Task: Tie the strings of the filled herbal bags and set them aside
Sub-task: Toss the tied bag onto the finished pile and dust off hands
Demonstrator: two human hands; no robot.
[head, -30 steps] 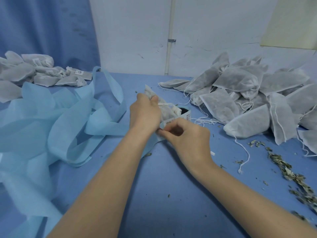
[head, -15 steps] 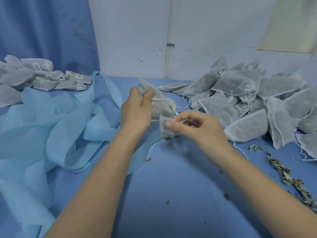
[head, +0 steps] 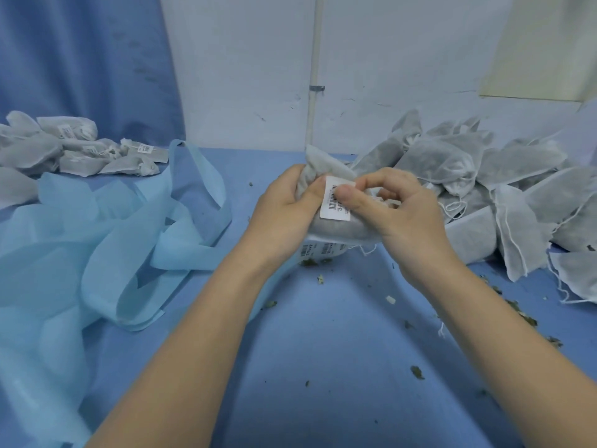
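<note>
A grey filled herbal bag (head: 336,228) is held above the blue table between both hands. My left hand (head: 281,215) grips its left side and gathered top. My right hand (head: 394,208) curls around the bag's right end, and its thumb presses a white barcode label (head: 332,205) onto the bag's face. A short string end hangs under the bag. A large pile of untied filled bags (head: 484,176) with loose white strings lies at the right. A smaller pile of tied, labelled bags (head: 74,150) lies at the far left.
Loose light-blue fabric strips (head: 106,240) are heaped on the left of the blue table (head: 323,367). A strip of barcode labels (head: 319,250) lies just under the held bag. Dried herb crumbs (head: 517,315) are scattered at the right. A white wall with a pipe stands behind.
My right hand carried the barcode label up from the table to the bag and now presses it on. My left hand lifted the bag and turned it toward me.
</note>
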